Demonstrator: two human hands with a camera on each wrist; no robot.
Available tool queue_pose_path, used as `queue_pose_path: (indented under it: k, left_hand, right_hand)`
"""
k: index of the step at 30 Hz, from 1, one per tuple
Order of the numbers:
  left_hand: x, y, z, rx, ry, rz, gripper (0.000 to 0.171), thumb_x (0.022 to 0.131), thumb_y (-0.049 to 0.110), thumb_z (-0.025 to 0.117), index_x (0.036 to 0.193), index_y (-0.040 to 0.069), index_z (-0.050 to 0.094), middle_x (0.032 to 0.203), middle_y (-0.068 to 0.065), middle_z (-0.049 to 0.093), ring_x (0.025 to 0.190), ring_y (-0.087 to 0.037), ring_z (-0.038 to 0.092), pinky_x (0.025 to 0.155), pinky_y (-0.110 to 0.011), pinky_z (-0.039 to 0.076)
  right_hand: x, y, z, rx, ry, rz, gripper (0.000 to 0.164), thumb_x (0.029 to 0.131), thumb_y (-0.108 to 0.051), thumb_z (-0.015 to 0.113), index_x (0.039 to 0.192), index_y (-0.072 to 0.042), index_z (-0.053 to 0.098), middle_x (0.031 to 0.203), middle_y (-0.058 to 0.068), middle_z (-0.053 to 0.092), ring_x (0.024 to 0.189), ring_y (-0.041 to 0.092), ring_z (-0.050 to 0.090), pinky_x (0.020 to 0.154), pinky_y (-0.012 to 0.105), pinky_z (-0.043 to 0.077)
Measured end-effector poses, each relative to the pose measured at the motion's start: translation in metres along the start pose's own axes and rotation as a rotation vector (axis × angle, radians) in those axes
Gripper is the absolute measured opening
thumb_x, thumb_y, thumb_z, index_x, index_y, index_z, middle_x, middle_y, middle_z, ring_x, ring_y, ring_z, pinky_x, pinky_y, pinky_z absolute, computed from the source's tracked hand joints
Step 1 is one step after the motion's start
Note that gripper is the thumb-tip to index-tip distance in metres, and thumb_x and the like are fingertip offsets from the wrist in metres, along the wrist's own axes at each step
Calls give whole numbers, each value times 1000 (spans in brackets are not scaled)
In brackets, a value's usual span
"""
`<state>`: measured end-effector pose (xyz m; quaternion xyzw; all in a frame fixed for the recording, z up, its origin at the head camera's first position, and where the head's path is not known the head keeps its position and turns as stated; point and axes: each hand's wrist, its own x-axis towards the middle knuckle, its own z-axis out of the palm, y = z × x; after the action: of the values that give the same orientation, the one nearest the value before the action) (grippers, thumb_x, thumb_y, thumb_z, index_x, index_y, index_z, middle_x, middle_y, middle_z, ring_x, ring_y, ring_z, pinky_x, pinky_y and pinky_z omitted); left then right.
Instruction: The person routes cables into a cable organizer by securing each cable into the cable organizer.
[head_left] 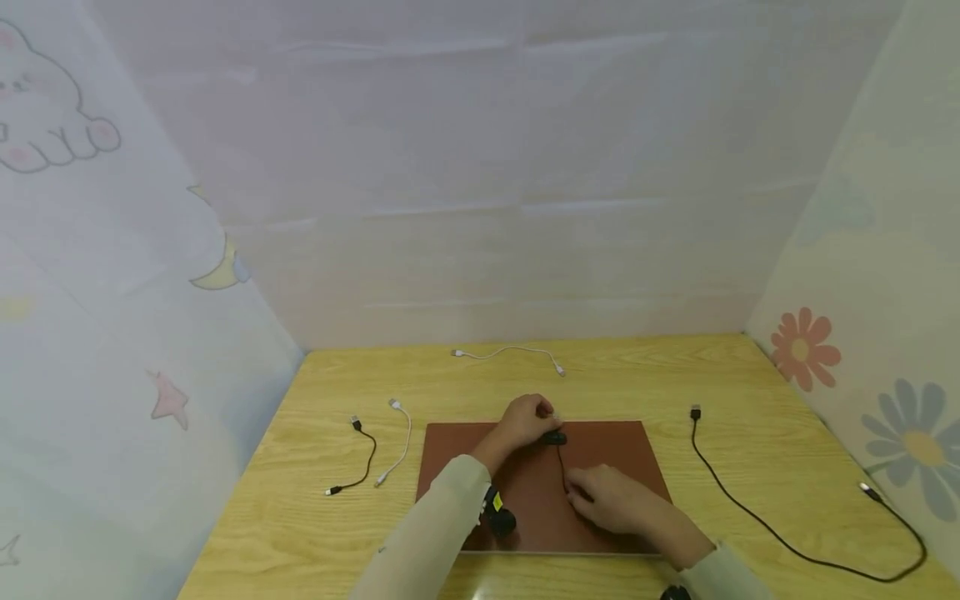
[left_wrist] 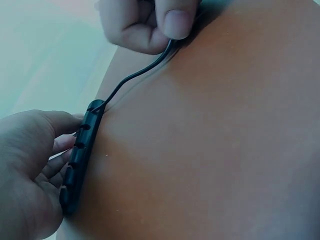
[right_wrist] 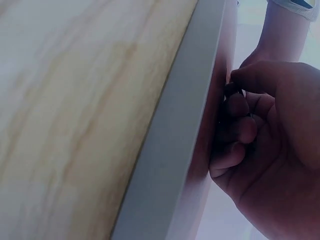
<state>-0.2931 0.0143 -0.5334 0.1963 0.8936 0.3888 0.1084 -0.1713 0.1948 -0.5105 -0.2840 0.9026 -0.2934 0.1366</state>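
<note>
On the brown mat [head_left: 615, 442], my left hand [head_left: 527, 419] grips a black cable organizer [head_left: 555, 437]. In the left wrist view, the fingers of that hand [left_wrist: 30, 165] lie along one side of the slotted organizer [left_wrist: 82, 155]. A thin black cable [left_wrist: 131, 77] runs from the organizer's end slot to my right hand [left_wrist: 137, 25], pinched between thumb and finger. Nearer the mat's front, the head view has my right hand [head_left: 611, 498] low over the surface. In the right wrist view, the fingers of my right hand [right_wrist: 275, 130] are curled; the cable end is hidden.
Left of the mat lie a short black USB cable [head_left: 372, 454] and a white one [head_left: 408, 433]. Another white cable [head_left: 510, 348] lies behind it. A long black cable [head_left: 750, 511] curves along the right. Printed cloth walls enclose the wooden table [head_left: 337, 542].
</note>
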Motion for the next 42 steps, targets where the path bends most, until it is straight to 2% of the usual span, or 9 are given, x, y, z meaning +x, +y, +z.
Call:
queue_pose_path:
  k: [7, 17, 28, 29, 32, 35, 36, 37, 42]
  left_hand:
    - [6, -3, -11, 27, -16, 7, 27, 100, 31, 66, 117, 11, 69, 110, -3, 69, 97, -18, 65, 80, -32, 54]
    - [16, -11, -51, 29, 63, -11, 22, 102, 20, 63, 116, 4, 67, 108, -9, 68, 94, -22, 64, 80, -36, 54]
    - [36, -34, -90, 164, 142, -64, 29, 102, 13, 58, 124, -4, 65, 123, -19, 63, 115, -34, 59, 96, -45, 51]
    - [41, -43, -91, 191, 162, -39, 29, 102, 16, 57, 123, -2, 66, 123, -18, 63, 115, -33, 59, 95, -43, 52]
    - [44, -51, -99, 221, 175, -62, 30, 101, 16, 57, 124, -2, 65, 126, -19, 60, 119, -37, 55, 94, -44, 51]
    - [45, -60, -104, 258, 194, -92, 30, 101, 16, 59, 125, -1, 65, 127, -20, 59, 122, -39, 52, 95, -48, 49]
    - [41, -56, -108, 264, 188, -131, 30, 100, 12, 60, 126, -1, 65, 129, -21, 58, 124, -41, 50, 97, -52, 48]
    - [41, -59, -109, 285, 197, -140, 30, 99, 13, 61, 125, -1, 65, 128, -21, 58, 123, -41, 50, 97, -53, 48]
    - [37, -67, -119, 402, 226, -169, 30, 98, 11, 61, 126, 1, 65, 128, -19, 58, 122, -38, 50, 96, -52, 48]
  right_hand:
    - [0, -4, 7, -36, -4, 53, 25, 104, -22, 59, 80, -21, 52, 66, -9, 45, 55, 2, 39, 52, 23, 35]
    - [2, -22, 11, -151, -29, 142, 20, 103, -19, 59, 84, -18, 55, 69, -7, 48, 59, 8, 44, 55, 29, 38]
    - [1, -27, 14, -233, -4, 110, 16, 104, -18, 58, 88, -18, 56, 69, -10, 47, 56, 7, 42, 52, 27, 37]
    - [1, -26, 14, -236, -1, 103, 16, 104, -18, 57, 88, -18, 55, 69, -10, 47, 56, 7, 42, 52, 27, 36]
    - [0, -25, 15, -248, 2, 95, 16, 105, -18, 57, 89, -18, 54, 70, -10, 46, 56, 8, 41, 53, 27, 36]
    - [0, -25, 16, -256, 2, 100, 16, 105, -19, 57, 89, -18, 54, 69, -10, 46, 56, 7, 41, 53, 27, 36]
    - [0, -25, 17, -257, 2, 99, 16, 105, -19, 57, 89, -18, 54, 69, -10, 45, 56, 7, 41, 53, 27, 36]
    - [0, -25, 17, -257, 3, 98, 16, 105, -19, 57, 89, -18, 54, 69, -10, 45, 55, 7, 40, 53, 27, 36]
    - [2, -26, 19, -267, 10, 79, 16, 105, -20, 56, 89, -19, 54, 69, -11, 44, 55, 7, 39, 53, 27, 35]
